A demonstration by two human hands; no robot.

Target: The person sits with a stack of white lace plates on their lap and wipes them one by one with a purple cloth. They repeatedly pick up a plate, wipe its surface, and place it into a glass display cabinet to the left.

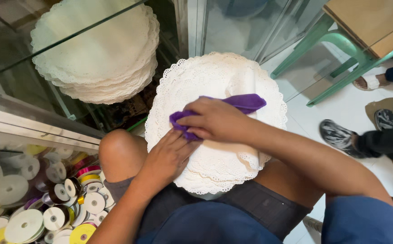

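A stack of round white lace paper doilies [214, 81] rests on my lap, over my knees. My right hand [214, 119] lies on top of the stack, closed around a purple ribbon [246, 102] that trails off toward the right. My left hand [167, 158] presses flat on the stack's near left edge, fingers touching the ribbon's end under my right hand.
A second stack of doilies [97, 49] sits behind glass at upper left. A glass case with several ribbon spools [47, 199] stands at lower left. A green stool [341, 49] and another person's feet [341, 135] are at the right on the white floor.
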